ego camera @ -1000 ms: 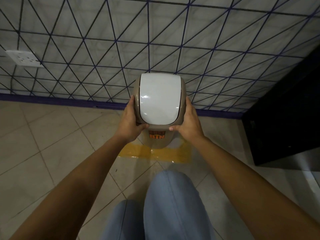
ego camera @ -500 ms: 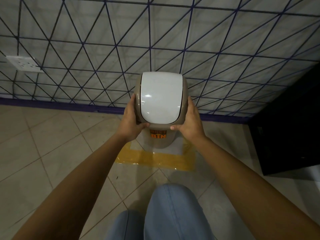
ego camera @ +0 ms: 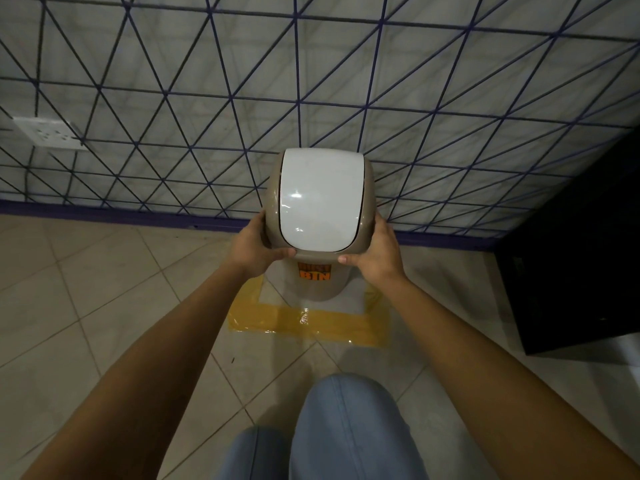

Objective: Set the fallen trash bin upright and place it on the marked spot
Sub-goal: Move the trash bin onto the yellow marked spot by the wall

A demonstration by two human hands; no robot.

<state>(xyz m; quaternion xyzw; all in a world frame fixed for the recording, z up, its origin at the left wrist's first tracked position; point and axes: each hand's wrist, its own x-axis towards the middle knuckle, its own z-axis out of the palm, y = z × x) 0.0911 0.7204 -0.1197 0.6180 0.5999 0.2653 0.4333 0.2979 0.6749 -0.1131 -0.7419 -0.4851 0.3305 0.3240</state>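
A small beige trash bin (ego camera: 320, 202) with a white swing lid and an orange "BIN" label stands upright between my hands. My left hand (ego camera: 254, 249) grips the left side of its lid rim, and my right hand (ego camera: 375, 256) grips the right side. The bin's base sits inside the yellow tape square (ego camera: 308, 322) marked on the floor tiles, close to the wall. Whether the base rests fully on the floor I cannot tell.
A tiled wall with dark diagonal lines (ego camera: 346, 81) rises right behind the bin, with a white socket plate (ego camera: 46, 133) at the left. A black cabinet (ego camera: 571, 254) stands at the right. My knee in blue jeans (ego camera: 346, 427) is in the foreground.
The view has drawn back a little and the bin looks farther and lower over the tape square. Both hands keep the same grip on the lid rim.
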